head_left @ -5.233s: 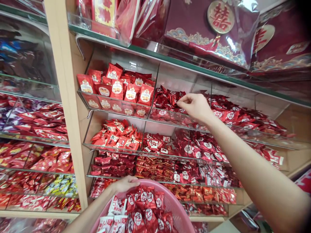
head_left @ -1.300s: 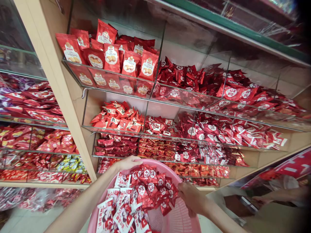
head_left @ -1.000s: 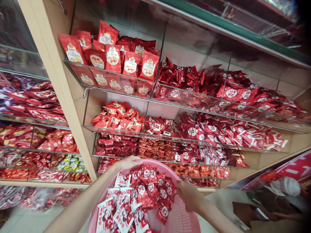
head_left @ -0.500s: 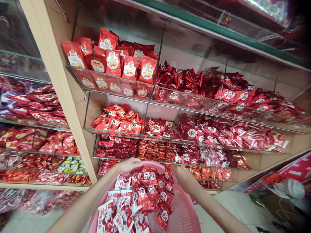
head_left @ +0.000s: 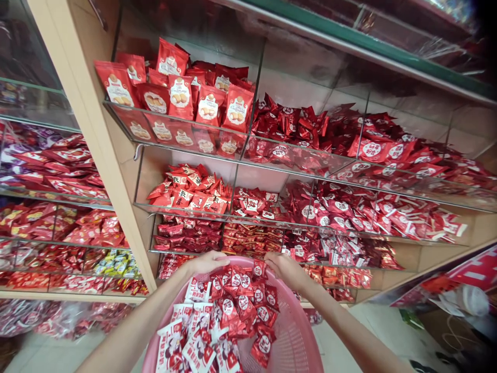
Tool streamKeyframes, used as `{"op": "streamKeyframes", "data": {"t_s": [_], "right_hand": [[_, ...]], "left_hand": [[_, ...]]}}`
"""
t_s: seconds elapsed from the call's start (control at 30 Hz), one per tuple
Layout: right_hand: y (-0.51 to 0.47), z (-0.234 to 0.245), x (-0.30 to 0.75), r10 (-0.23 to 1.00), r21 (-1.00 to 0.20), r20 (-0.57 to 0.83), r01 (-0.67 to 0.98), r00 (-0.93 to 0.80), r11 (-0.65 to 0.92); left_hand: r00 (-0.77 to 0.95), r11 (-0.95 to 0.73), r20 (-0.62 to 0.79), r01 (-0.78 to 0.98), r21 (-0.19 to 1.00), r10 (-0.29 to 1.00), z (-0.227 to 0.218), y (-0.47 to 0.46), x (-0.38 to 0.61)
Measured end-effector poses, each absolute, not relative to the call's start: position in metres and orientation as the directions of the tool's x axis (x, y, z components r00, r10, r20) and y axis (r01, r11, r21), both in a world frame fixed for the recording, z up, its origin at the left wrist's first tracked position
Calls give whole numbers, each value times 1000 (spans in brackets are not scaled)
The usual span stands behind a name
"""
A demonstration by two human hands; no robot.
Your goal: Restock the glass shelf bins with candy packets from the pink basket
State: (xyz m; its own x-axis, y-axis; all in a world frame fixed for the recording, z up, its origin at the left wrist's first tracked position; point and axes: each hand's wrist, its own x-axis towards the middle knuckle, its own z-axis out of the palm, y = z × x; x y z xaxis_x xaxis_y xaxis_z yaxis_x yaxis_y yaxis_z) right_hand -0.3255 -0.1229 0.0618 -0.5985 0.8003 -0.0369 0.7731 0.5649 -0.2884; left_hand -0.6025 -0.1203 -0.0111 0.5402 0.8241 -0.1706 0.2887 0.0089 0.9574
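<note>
A pink plastic basket (head_left: 301, 331) is in front of me, below the shelves. My left hand (head_left: 207, 263) is closed over its far rim on the left. Inside lie white-and-red candy packets (head_left: 199, 357) on the left and small red candy packets with round white labels (head_left: 245, 305) towards the middle and right. My right hand (head_left: 285, 269) is over the far right rim, its fingers closed at the edge of one red candy packet (head_left: 259, 268). Its fingertips are partly hidden.
Glass-fronted shelves (head_left: 186, 211) hold piles of wrapped sweets. Larger red biscuit packets (head_left: 180, 97) stand on an upper tier. A wooden upright (head_left: 89, 140) separates another sweet rack on the left. Bagged sweets (head_left: 70, 324) sit low at left; a tiled floor (head_left: 373, 336) shows at right.
My right hand has moved left and slightly up along the rim, and a red candy packet at its fingertips has shifted the same way. My left hand stays on the rim.
</note>
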Motion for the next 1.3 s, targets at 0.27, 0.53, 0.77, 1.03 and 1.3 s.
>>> {"op": "streamKeyframes", "data": {"t_s": [0.27, 0.53, 0.77, 1.03, 1.3], "right_hand": [[-141, 71, -331, 895, -237, -46, 875, -444, 422], [-197, 51, -340, 858, -168, -211, 882, -468, 440], [-223, 17, -333, 748, -191, -427, 859, -509, 475], [-223, 13, -330, 738, -301, -441, 859, -510, 414], [-217, 34, -303, 789, -248, -368, 870, -492, 426]], "left_hand": [[553, 15, -168, 270, 963, 816, -12, -120, -602], [544, -8, -158, 290, 957, 824, -14, -118, -602], [520, -27, -145, 309, 951, 841, -15, -119, -602], [536, -11, -172, 320, 947, 826, -12, -119, -602], [511, -47, -158, 366, 929, 845, -11, -119, -602]]}}
